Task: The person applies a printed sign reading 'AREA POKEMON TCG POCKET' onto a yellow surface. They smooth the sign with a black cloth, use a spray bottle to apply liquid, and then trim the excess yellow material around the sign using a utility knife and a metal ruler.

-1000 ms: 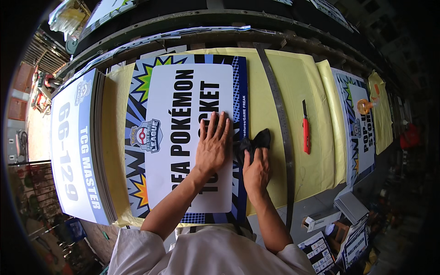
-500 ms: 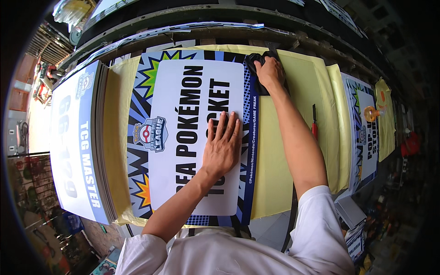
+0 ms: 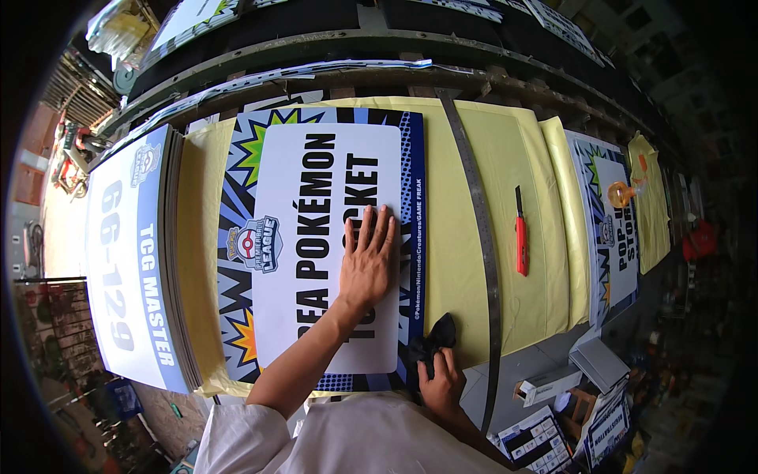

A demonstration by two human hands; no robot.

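A large printed sign board (image 3: 276, 189) in white, blue and black lies on yellow sheeting. My left hand (image 3: 369, 261) rests flat on its white panel, fingers stretched out. At the board's near right corner, my right hand (image 3: 442, 383) grips a black cloth (image 3: 434, 336), which touches the dark blue border. A long metal ruler (image 3: 478, 229) lies to the right of the board, running from far to near. Beyond it is a red utility knife (image 3: 520, 237) with its blade end pointing away from me.
A thick stack of printed boards (image 3: 130, 261) stands at the left. To the right lie another printed sign (image 3: 612, 221) and an amber bottle (image 3: 622, 193). Dark metal rails (image 3: 316, 47) cross the far side. Boxes and printed panels (image 3: 533, 442) lie low at the near right.
My right hand has brought the black cloth from the board's far right corner down to its near right corner. The long ruler now shows more fully. My left hand stays flat on the board.
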